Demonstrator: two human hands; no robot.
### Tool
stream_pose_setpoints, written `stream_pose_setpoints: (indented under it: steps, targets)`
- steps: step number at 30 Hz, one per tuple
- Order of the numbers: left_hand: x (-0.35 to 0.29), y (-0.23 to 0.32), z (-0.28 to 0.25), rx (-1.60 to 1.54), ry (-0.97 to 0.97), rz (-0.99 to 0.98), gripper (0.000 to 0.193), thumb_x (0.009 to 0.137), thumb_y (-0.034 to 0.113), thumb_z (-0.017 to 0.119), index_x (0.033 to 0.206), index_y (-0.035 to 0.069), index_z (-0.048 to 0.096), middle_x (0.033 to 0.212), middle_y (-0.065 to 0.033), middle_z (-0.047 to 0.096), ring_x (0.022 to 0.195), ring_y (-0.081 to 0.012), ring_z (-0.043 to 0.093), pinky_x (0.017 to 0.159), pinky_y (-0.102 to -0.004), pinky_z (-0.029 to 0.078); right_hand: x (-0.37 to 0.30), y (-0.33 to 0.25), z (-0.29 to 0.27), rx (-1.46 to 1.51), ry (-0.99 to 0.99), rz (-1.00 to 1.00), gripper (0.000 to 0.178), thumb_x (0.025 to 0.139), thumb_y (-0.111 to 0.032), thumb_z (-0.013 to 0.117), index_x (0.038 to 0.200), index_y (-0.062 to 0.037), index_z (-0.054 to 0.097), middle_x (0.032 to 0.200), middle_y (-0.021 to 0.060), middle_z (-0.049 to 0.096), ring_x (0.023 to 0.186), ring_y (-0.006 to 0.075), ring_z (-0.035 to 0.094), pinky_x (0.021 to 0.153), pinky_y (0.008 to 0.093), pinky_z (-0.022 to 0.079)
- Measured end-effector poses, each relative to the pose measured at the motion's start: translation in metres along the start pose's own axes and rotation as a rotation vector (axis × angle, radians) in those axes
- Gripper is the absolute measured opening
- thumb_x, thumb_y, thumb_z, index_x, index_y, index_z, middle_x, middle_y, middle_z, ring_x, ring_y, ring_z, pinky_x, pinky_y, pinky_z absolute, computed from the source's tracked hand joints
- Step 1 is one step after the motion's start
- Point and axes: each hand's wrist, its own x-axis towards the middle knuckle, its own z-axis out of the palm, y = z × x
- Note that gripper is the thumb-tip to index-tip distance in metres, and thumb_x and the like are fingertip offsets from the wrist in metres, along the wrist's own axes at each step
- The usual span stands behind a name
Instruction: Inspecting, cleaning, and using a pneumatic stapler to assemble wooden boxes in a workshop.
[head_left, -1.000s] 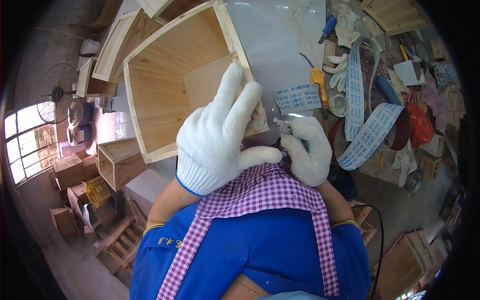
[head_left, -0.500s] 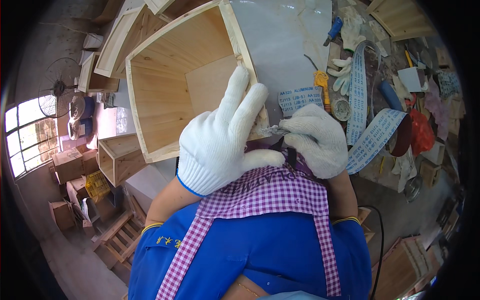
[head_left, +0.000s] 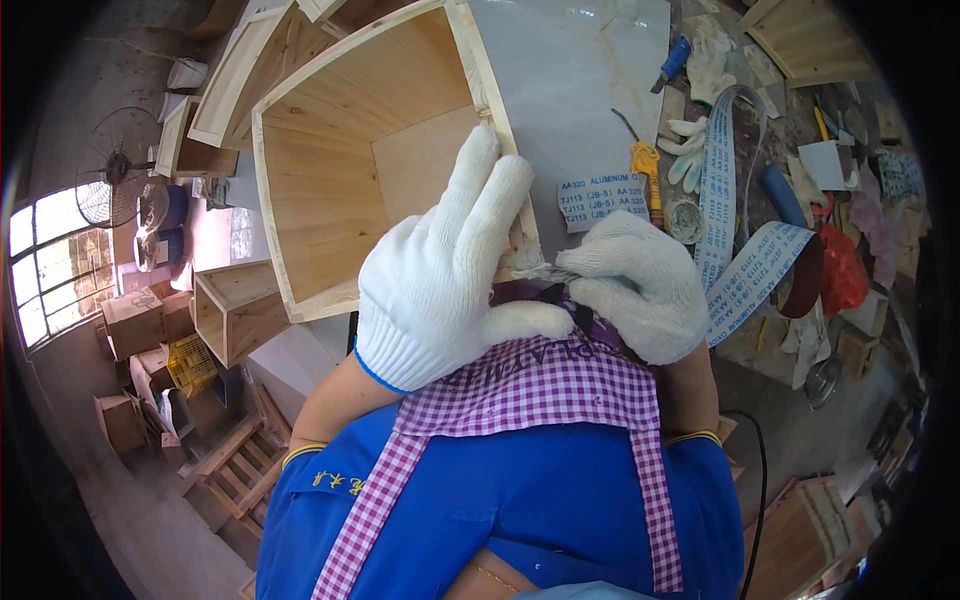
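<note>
An unpainted wooden box [head_left: 340, 205] rests with its open side toward me. My left hand [head_left: 430, 270], in a white knitted glove, lies over the box's near right edge. Its fingers are stretched out, two of them along the rim, and the thumb points right. My right hand [head_left: 640, 290], gloved alike, is closed in a pinch. Its fingertips hold a small, thin, grey-smeared tool [head_left: 540, 271] against the box's near right corner. The tool's exact kind is hard to make out. Greyish filler-like marks show along that rim.
Printed sandpaper [head_left: 603, 203] lies right of the box, beside a yellow-handled tool [head_left: 648, 170] and a roll of tape [head_left: 684, 220]. A long sanding belt [head_left: 765, 265], gloves [head_left: 685, 150] and a red bag [head_left: 845, 270] lie farther right. More wooden boxes [head_left: 240, 300] stand left.
My right hand has shifted slightly right, keeping its pinch on the small tool at the corner. My left fingers have drawn a little closer together; the box stays in place.
</note>
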Motion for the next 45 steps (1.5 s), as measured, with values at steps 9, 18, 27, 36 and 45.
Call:
stream_pose_setpoints:
  steps: [9, 18, 27, 36, 45]
  targets:
    - [-0.004, -0.002, 0.003, 0.012, 0.001, 0.001, 0.134, 0.062, 0.088, 0.074, 0.157, -0.001, 0.042, 0.160, -0.0345, 0.043, 0.108, -0.0393, 0.076, 0.085, -0.0417, 0.063, 0.003, -0.012, -0.002, 0.040, -0.039, 0.182, 0.023, 0.086, -0.009, 0.077, 0.107, 0.0017, 0.077, 0.093, 0.0088, 0.073, 0.081, 0.0176, 0.068, 0.072, 0.0322, 0.054]
    - [-0.001, 0.002, -0.001, 0.019, -0.014, -0.017, 0.133, 0.062, 0.088, 0.074, 0.157, 0.000, 0.041, 0.161, -0.0329, 0.044, 0.109, -0.0388, 0.076, 0.085, -0.0420, 0.063, 0.010, -0.015, -0.012, 0.598, -0.167, 0.791, 0.027, 0.092, -0.013, 0.076, 0.114, 0.0018, 0.076, 0.096, 0.0051, 0.074, 0.084, 0.0097, 0.066, 0.076, 0.0287, 0.055]
    - [-0.005, -0.003, -0.002, 0.009, 0.000, 0.042, 0.125, 0.065, 0.089, 0.070, 0.154, 0.002, 0.049, 0.158, -0.0329, 0.047, 0.113, -0.0399, 0.074, 0.090, -0.0434, 0.061, -0.005, 0.000, 0.012, 0.481, 0.092, 0.436, 0.030, 0.096, -0.014, 0.072, 0.121, 0.0024, 0.072, 0.094, 0.0062, 0.073, 0.083, 0.0097, 0.067, 0.076, 0.0254, 0.055]
    - [-0.012, -0.007, -0.013, 0.117, -0.042, 0.216, 0.110, 0.070, 0.088, 0.065, 0.142, 0.004, 0.062, 0.150, -0.0320, 0.055, 0.122, -0.0459, 0.067, 0.099, -0.0491, 0.057, -0.023, -0.013, 0.050, 0.625, 0.313, 0.249, 0.035, 0.101, -0.011, 0.061, 0.130, 0.0072, 0.063, 0.089, 0.0123, 0.072, 0.080, 0.0156, 0.070, 0.076, 0.0299, 0.058]
    - [-0.013, 0.000, -0.016, 0.076, -0.084, 0.235, 0.103, 0.068, 0.080, 0.070, 0.138, 0.004, 0.064, 0.144, -0.0293, 0.059, 0.124, -0.0470, 0.066, 0.099, -0.0494, 0.056, -0.047, -0.003, 0.062, 0.061, 0.226, -0.083, 0.026, 0.102, 0.001, 0.054, 0.125, 0.0073, 0.063, 0.090, 0.0135, 0.072, 0.076, 0.0166, 0.070, 0.074, 0.0304, 0.058]
